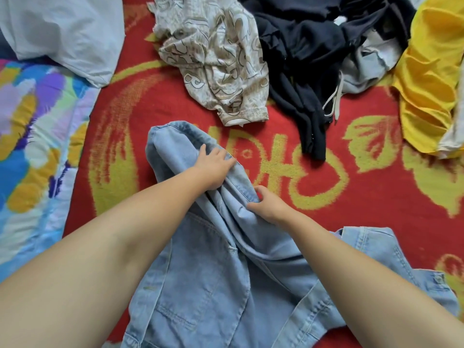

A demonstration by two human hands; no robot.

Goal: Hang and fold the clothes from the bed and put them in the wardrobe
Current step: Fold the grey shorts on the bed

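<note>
Both hands at work on one light-blue denim jacket (216, 280), spread on the red-and-yellow blanket (288, 172) near the bottom of the view, its sleeve or side panel drawn up and away toward the middle of the bed. Best handled, by this judgement, by keeping the far end pinned flat while drawing the bunched fold straight along its seam, then smoothing toward the body of the garment so no crease gets trapped under the stiff cloth; heavy denim, likely to spring back unless pressed along the fold line. Left hand (216, 167) reaching forward, arm nearly straight, palm down, fingers extended and laid flat on the raised fold, pressing rather than clutching. Right hand (266, 204) lower and just beside, forearm angled in from the right edge, thumb and fingers curled and pinching a ridge of the same denim. Several more pieces waiting farther up: a beige patterned garment (218, 59), a black garment (308, 71) with a white drawstring, a yellow garment (431, 76) at the right edge, and pale blue cloth (62, 28) at top left over a multicoloured sheet (32, 136). No wardrobe or hanger anywhere in sight.
</note>
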